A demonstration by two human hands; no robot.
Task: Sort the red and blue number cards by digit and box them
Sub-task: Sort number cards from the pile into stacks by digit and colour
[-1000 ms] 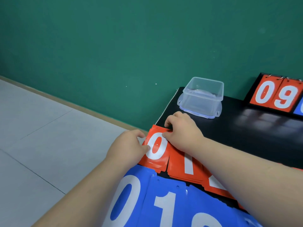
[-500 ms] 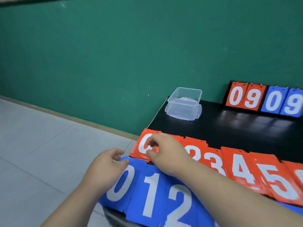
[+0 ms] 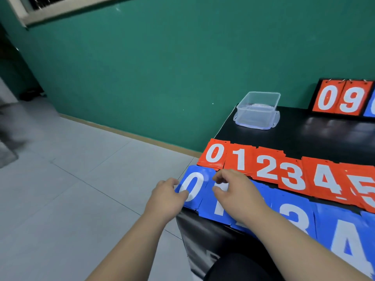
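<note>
Right hand (image 3: 237, 191) hides most of the blue 1 cards (image 3: 210, 209); its fingers (image 3: 222, 176) are curled, but I cannot tell whether they grasp anything. Left hand (image 3: 168, 197) pinches the left edge of the blue 0 cards (image 3: 192, 188). Just beyond the fingers, the red cards (image 3: 263, 167) run 0 to 5, cut off at the frame's right. Farther off on the black surface (image 3: 304, 136), a clear box (image 3: 257, 110) seems empty.

Clear plastic box (image 3: 257, 110); glossy black table (image 3: 316, 136); smooth, shiny cards (image 3: 263, 167).
</note>
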